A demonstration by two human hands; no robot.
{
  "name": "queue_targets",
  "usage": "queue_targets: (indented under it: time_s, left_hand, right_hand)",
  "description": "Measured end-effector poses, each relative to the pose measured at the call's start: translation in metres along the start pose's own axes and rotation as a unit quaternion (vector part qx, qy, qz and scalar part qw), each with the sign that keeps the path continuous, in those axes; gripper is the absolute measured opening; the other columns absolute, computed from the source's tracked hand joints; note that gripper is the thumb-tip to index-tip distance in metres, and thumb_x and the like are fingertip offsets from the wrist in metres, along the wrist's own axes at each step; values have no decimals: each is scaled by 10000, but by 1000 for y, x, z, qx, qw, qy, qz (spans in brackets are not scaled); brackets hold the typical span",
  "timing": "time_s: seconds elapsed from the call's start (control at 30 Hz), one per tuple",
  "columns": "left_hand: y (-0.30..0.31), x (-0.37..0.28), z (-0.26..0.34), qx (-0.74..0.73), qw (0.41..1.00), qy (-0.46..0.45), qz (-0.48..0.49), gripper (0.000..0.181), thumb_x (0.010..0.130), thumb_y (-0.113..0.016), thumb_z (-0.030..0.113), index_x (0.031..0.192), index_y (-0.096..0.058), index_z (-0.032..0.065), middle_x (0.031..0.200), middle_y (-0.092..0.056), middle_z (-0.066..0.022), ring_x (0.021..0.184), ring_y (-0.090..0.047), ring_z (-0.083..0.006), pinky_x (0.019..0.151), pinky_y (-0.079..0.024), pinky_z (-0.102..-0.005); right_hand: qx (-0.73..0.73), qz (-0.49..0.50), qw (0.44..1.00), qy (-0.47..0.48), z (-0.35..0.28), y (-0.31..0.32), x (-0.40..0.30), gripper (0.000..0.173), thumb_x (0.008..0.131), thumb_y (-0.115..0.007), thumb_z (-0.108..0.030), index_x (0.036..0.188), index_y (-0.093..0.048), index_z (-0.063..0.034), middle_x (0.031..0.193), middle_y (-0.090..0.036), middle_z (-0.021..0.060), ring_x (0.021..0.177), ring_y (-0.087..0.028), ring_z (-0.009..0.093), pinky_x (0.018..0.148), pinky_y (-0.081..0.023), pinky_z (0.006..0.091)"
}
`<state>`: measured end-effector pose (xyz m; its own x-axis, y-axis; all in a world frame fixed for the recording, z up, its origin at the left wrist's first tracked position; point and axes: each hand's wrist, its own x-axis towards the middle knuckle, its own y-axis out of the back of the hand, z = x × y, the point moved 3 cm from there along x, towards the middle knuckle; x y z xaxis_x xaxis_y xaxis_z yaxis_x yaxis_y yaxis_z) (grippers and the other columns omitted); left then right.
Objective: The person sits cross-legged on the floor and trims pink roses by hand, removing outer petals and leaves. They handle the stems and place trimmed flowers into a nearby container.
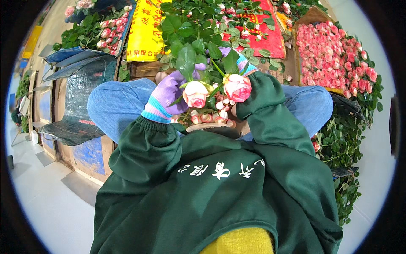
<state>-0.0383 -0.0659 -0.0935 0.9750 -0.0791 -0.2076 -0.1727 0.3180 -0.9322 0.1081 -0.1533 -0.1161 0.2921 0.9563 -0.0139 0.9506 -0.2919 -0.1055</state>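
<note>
My left hand, in a purple knit glove with a striped cuff, curls beside a pale pink-edged rose. Its fingers close around the stem and leaves just behind that bloom. A second, pinker rose hangs in front of my right sleeve, its green stem running up among the leaves. My right hand, gloved alike, is largely covered by foliage around that stem, so its grip is hidden. Both blooms face me, above loose petals lying between my legs.
Leafy rose stems lie ahead over a yellow printed sack and a red one. Packed pink roses stand at right, with foliage below. Dark sheeting covers a wooden bench at left, near more roses.
</note>
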Motion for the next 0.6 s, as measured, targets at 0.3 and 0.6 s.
queue_targets:
  time_s: [0.3, 0.6]
  left_hand:
    - [12, 0, -3, -66, 997, -34, -7, 291, 879, -315, 99, 1121, -445, 5, 1006, -559, -96, 866, -566, -170, 750, -479, -273]
    - [10, -4, -9, -111, 990, -61, 65, 299, 889, -364, 148, 1135, -423, -11, 958, -562, -107, 851, -569, -173, 766, -474, -290]
  right_hand:
    - [-61, -2, 998, 29, 16, 5, 11, 245, 779, -577, -187, 981, -555, -50, 848, -593, 88, 766, -569, 179, 669, -478, 294]
    - [-372, -90, 884, 268, 24, 22, 32, 252, 770, -590, -194, 968, -559, -42, 847, -594, 90, 781, -570, 177, 674, -477, 294]
